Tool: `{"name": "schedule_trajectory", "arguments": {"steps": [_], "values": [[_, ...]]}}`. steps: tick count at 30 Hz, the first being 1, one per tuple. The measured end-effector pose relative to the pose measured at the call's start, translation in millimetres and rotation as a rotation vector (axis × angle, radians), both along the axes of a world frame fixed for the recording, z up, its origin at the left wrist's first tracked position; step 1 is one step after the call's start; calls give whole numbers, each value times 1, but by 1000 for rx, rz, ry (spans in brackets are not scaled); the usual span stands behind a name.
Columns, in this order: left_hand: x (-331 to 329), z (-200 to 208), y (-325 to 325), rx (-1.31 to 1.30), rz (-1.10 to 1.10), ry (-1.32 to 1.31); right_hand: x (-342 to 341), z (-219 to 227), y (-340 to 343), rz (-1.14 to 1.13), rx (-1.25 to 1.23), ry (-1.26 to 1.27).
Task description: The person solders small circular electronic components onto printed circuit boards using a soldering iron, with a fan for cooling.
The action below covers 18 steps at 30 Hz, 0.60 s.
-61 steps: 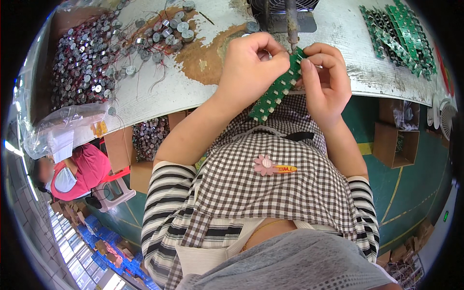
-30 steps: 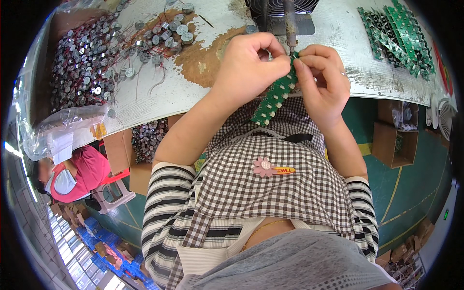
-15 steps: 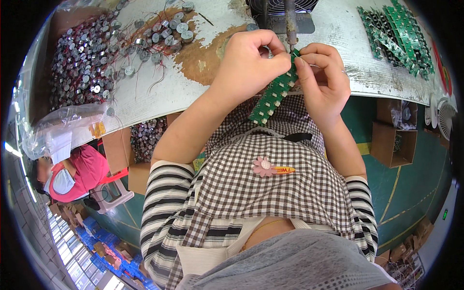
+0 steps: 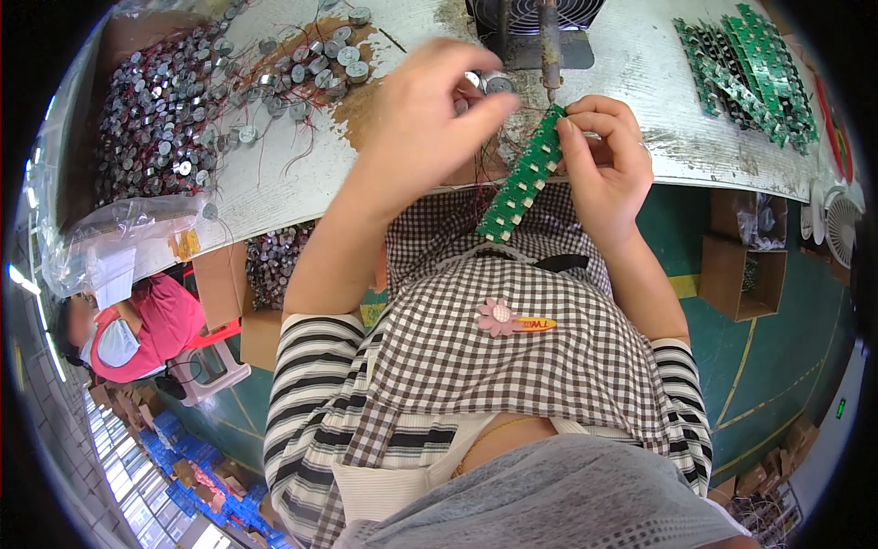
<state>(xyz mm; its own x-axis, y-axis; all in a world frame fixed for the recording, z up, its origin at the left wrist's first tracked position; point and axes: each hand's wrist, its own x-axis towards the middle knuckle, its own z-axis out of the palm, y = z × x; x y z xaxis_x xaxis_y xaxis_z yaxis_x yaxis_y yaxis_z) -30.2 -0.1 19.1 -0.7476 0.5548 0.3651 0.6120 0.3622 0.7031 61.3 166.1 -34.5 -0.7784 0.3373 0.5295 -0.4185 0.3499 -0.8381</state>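
Note:
My right hand pinches the upper end of a green circuit board strip between thumb and fingers. White connectors line the strip, which slants down toward my apron. Just above its upper end, a soldering iron points downward; whether the tip touches it I cannot tell. My left hand, smeared by motion, hovers left of the strip with thumb and forefinger apart. Small round metal motors show between and behind these fingers. Thin red wires hang beside the strip, partly hidden by the left hand.
A large heap of wired motors fills the left of the table, with more scattered toward the middle. Green circuit boards are stacked at the right. A black fan stands behind the iron. A person in pink sits at the lower left.
My left hand has let go of the strip's upper end and moved left, its thumb and forefinger parting. My right hand still holds the strip, which sits slightly lower.

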Motion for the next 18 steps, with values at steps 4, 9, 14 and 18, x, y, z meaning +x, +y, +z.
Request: {"name": "schedule_trajectory", "arguments": {"steps": [4, 9, 14, 18], "values": [[9, -11, -31, -229, 44, 636, -2, -3, 9, -42, -116, -80], [53, -47, -43, -180, -286, 649, 2, 6, 3, -15, -337, -227], [33, -21, -54, 523, -137, -274, 22, 22, -6, -89, -33, -331], [18, -8, -67, 1053, -8, -793, 32, 49, -14, -4, 731, 307]]}}
